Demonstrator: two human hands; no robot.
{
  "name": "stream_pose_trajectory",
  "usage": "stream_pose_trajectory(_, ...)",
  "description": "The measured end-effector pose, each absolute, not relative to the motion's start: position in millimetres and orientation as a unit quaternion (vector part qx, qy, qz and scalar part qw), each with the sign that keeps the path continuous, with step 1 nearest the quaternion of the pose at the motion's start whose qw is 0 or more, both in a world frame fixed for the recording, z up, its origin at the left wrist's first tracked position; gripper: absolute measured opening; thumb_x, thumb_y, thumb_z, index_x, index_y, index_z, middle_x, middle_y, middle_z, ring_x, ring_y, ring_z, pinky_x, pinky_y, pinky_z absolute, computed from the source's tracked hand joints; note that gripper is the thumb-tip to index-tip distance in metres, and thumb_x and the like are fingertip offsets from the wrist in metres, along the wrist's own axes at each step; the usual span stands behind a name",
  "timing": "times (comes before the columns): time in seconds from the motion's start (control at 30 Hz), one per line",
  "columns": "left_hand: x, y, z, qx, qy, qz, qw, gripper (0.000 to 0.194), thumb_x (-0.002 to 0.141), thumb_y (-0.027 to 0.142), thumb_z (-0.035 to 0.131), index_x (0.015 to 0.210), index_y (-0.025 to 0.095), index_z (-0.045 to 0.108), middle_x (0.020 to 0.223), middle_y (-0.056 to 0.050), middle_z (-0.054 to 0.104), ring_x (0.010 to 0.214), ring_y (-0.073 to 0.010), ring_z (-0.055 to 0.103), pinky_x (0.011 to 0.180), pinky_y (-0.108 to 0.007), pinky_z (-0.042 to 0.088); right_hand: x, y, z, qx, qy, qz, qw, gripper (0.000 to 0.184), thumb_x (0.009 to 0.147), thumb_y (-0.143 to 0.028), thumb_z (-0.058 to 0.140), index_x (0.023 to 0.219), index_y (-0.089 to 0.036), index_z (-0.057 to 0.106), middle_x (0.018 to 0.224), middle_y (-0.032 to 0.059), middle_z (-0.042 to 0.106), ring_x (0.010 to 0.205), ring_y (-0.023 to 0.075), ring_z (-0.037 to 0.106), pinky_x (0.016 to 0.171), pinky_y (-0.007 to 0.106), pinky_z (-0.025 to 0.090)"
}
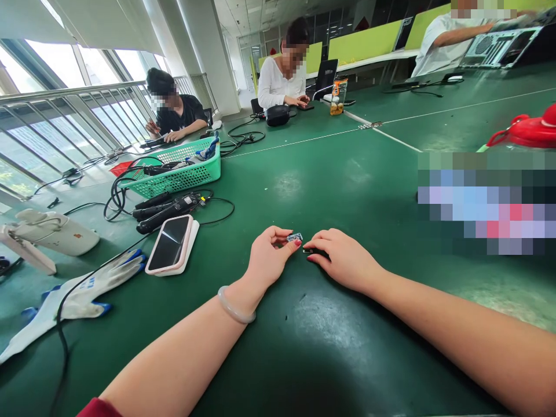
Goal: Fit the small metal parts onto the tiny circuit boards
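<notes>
A: Head view. Windows and a metal railing (87, 90) along the left; wide green tabletop (369, 191); three other people (278, 84) around it.

B: Pose of the hands?

A: Forearms slant in from both lower corners, wrists bent slightly inward. Left hand (271, 249), bangle (231, 311) at the wrist, pinches a small circuit board (294, 237) between thumb and fingers. Right hand (347, 258), back upward, pinches a small black stick (319, 252). Fingertips nearly meet.

B: Count?

A: One board, one stick. Off left: one pink-rimmed phone (171, 243), one white-and-blue glove (82, 301), one green basket (182, 176).

B: Bearing of the pieces?

A: Both just above the table's middle. Board's long axis runs roughly left-right; stick likewise, its metallic end pointing left, just beside the left thumb.
</notes>
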State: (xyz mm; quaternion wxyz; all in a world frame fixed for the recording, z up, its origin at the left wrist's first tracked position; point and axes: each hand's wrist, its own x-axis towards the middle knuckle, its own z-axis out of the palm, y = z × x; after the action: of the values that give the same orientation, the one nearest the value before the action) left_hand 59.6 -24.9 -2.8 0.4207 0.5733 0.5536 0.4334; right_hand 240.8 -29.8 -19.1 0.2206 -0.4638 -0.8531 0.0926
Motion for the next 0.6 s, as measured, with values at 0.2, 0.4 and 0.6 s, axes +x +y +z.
stream_pose_trajectory(0.2, 60.7, -25.8, -1.3, 0.569, 0.559, 0.434, 0.419, 0.024, 0.066, 0.023, 0.075, 0.086, 0.016, 0.062, 0.083, -0.004, 0.07, 0.075, -0.0135, 0.062, 0.071, -0.029, 0.045, 241.1, -31.6, -15.4, -0.47, -0.847, 0.115, 0.219, 0.013, 0.087, -0.025, 0.058, 0.089, -0.021, 0.07, 0.091, 0.0039, 0.068, 0.088, 0.0193, 0.058, 0.081, 0.036, 0.049)
stream_pose_trajectory(0.4, 60.5, -27.4, -1.2, 0.573, 0.553, 0.434, 0.421, 0.025, 0.066, 0.024, 0.076, 0.085, 0.016, 0.063, 0.082, -0.004, 0.07, 0.073, -0.0133, 0.062, 0.07, -0.028, 0.045, 242.5, -29.8, -15.3, -0.466, -0.846, 0.127, 0.228, 0.014, 0.086, -0.019, 0.057, 0.078, -0.021, 0.068, 0.084, 0.0029, 0.068, 0.084, 0.0184, 0.059, 0.078, 0.035, 0.049)
stream_pose_trajectory(0.6, 60.1, -26.6, -1.2, 0.582, 0.556, 0.424, 0.416, 0.025, 0.067, 0.024, 0.075, 0.087, 0.016, 0.063, 0.082, -0.004, 0.07, 0.074, -0.0136, 0.062, 0.069, -0.028, 0.044, 242.6, -29.6, -13.2, -0.468, -0.845, 0.144, 0.216, 0.018, 0.087, -0.014, 0.053, 0.076, -0.02, 0.066, 0.082, 0.0032, 0.066, 0.083, 0.0181, 0.058, 0.079, 0.033, 0.047)
